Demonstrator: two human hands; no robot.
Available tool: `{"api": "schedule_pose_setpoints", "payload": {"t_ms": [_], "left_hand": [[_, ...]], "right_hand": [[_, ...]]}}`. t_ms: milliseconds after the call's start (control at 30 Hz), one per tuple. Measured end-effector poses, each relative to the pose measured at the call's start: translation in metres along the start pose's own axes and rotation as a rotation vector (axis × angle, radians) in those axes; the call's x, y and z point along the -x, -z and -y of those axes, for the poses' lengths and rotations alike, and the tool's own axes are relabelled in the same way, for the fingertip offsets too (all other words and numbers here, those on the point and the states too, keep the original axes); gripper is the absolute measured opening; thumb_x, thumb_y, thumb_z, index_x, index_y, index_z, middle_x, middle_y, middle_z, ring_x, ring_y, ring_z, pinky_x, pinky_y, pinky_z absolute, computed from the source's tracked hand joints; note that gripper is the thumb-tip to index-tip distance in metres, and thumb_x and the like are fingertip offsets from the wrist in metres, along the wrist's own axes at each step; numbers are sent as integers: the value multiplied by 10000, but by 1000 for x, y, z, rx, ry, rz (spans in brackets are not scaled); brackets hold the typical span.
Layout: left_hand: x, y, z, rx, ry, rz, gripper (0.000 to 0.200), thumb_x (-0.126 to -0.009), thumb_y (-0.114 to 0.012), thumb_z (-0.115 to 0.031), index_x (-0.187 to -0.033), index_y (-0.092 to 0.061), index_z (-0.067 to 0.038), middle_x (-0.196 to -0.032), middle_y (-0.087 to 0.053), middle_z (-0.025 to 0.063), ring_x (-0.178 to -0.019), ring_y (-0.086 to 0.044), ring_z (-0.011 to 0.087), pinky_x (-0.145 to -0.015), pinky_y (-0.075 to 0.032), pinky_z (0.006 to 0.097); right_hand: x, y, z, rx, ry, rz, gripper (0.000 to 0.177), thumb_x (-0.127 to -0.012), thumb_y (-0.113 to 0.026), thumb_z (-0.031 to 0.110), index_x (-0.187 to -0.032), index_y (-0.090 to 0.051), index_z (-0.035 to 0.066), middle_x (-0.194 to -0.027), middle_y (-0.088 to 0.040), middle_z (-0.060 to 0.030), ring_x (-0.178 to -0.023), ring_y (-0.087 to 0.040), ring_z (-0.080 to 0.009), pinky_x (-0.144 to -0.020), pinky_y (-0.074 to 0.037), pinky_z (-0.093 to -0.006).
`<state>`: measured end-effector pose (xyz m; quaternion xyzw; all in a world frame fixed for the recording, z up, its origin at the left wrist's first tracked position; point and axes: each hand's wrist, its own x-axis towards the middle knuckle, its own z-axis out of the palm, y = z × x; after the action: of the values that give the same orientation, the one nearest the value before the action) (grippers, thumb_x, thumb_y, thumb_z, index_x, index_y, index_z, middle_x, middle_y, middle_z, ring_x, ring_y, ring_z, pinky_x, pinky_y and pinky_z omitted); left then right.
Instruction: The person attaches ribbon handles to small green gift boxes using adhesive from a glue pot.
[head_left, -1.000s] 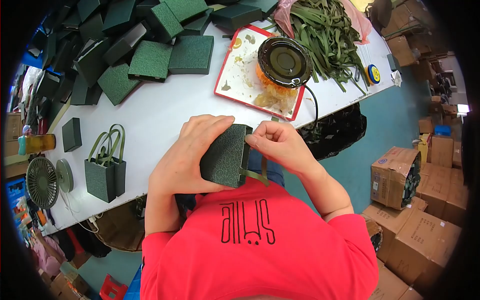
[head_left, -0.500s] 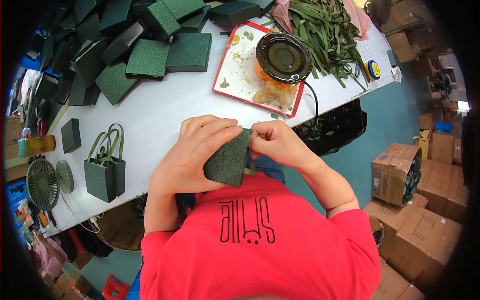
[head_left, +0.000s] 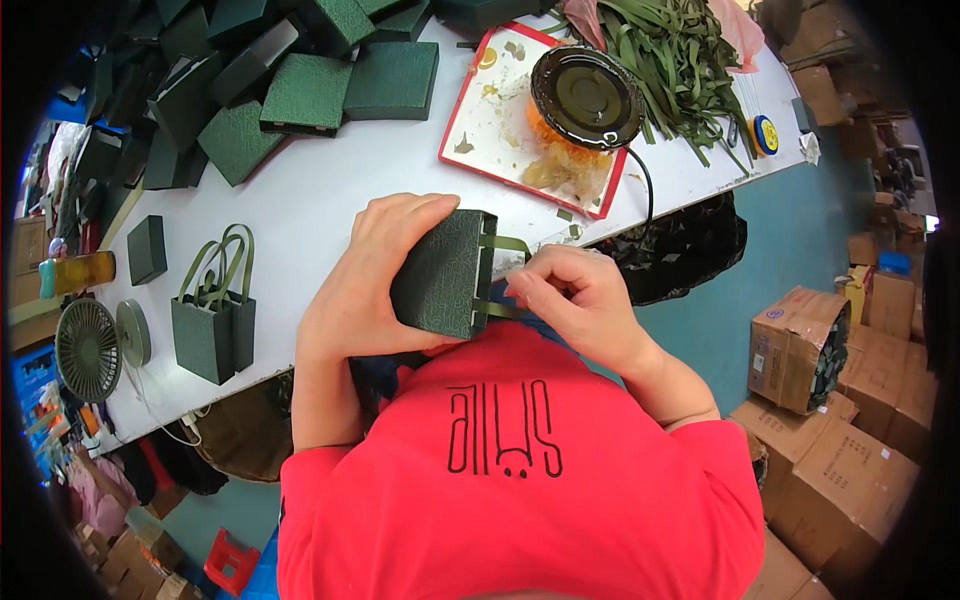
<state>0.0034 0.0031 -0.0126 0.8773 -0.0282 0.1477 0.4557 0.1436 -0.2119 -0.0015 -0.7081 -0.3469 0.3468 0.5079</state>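
Note:
A small dark green textured box (head_left: 445,278) is gripped between the thumb and fingers of my left hand (head_left: 365,275), just above my lap at the table's front edge. Two ends of a flat green ribbon (head_left: 508,243) come out of the box's right side, one high and one low. My right hand (head_left: 578,300) is closed by the ribbon, fingers curled and pinched; the ribbon's middle part is hidden behind them. To the left, two small green bags (head_left: 205,335) with ribbon handles stand on the white table (head_left: 300,220).
Many green boxes (head_left: 305,95) are heaped at the back left. A black-topped pot (head_left: 587,97) with amber residue stands on a red-rimmed board (head_left: 490,110). Beside it lies a pile of green ribbons (head_left: 665,70). A small fan (head_left: 87,345) is at left; cartons (head_left: 845,480) are stacked at right.
The box has tilted, so its right side and both ribbon ends show. My right hand has moved right and slightly down, away from the box's edge. The view has shifted slightly.

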Motion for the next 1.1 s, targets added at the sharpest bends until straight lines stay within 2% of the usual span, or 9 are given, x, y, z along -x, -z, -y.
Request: {"api": "schedule_pose_setpoints", "payload": {"t_ms": [133, 367, 467, 600, 700, 767, 833, 967, 1100], "left_hand": [[0, -1, 1, 2, -26, -7, 1008, -527, -918, -209, -1417, -471, -57, -1371, -532, 119, -1248, -483, 356, -1077, -365, 449], [-6, -5, -5, -107, -89, 25, 940, -555, -900, -217, -1388, -490, -67, -1365, -542, 120, -1244, -488, 356, -1061, -347, 460], [-6, -5, -4, -131, -83, 6, 940, -554, -899, -219, -1386, -491, -67, -1366, -545, 122, -1248, -489, 354, -1061, -345, 459], [-1, -2, 0, -50, -61, -22, 964, -533, -902, -222, -1389, -487, -67, -1373, -546, 118, -1257, -488, 352, -1067, -345, 461], [-2, -1, -2, -50, -66, -18, 974, -523, -901, -218, -1391, -484, -66, -1381, -543, 117, -1263, -487, 352, -1071, -342, 463], [-5, -2, -4, -36, -93, 11, 966, -525, -899, -216, -1387, -489, -66, -1381, -543, 117, -1263, -488, 352, -1072, -340, 463], [-8, -4, -8, -53, -112, 41, 957, -527, -898, -215, -1382, -494, -66, -1381, -544, 118, -1262, -490, 353, -1073, -338, 462], [-9, -10, -11, -104, -105, 65, 946, -526, -896, -210, -1374, -502, -66, -1374, -546, 127, -1261, -492, 358, -1072, -339, 459], [-3, -9, -8, -79, -16, 28, 947, -527, -897, -206, -1376, -503, -59, -1369, -544, 147, -1263, -492, 367, -1069, -345, 463]], "right_hand": [[-5, -9, 6, 31, -58, 62, 222, -929, -672, 173, -855, -695, -35, -728, -647, -136, -599, -571, -173, -577, -443, -310], [-10, -19, -15, -54, -195, 210, 344, -928, -677, 189, -695, -598, -51, -541, -479, -76, -572, -400, -65, -514, -365, -316], [-13, -18, -17, -69, -166, 212, 322, -936, -670, 184, -729, -619, -57, -579, -533, -80, -564, -436, -74, -518, -377, -309], [-7, -6, -6, -35, 28, -98, 245, -937, -685, 179, -809, -675, -30, -703, -643, -74, -600, -532, -108, -553, -422, -294], [-11, 3, -3, 147, 143, -416, 167, -899, -731, 167, -858, -688, 11, -750, -617, -61, -627, -543, -129, -576, -428, -275], [-20, 4, -3, 191, 209, -257, 176, -885, -737, 166, -861, -675, 4, -750, -600, -62, -613, -513, -134, -559, -402, -284], [-20, -3, -2, 97, 60, -107, 192, -858, -745, 156, -834, -652, -10, -762, -574, -74, -604, -486, -127, -552, -396, -301], [-29, -4, -30, -56, -40, 13, 231, -883, -730, 175, -801, -645, -24, -815, -555, -66, -645, -522, -82, -574, -431, -269], [-25, -6, -16, -271, -78, 36, 155, -949, -655, 125, -893, -672, -19, -867, -609, -37, -705, -579, -65, -644, -473, -231]]}}
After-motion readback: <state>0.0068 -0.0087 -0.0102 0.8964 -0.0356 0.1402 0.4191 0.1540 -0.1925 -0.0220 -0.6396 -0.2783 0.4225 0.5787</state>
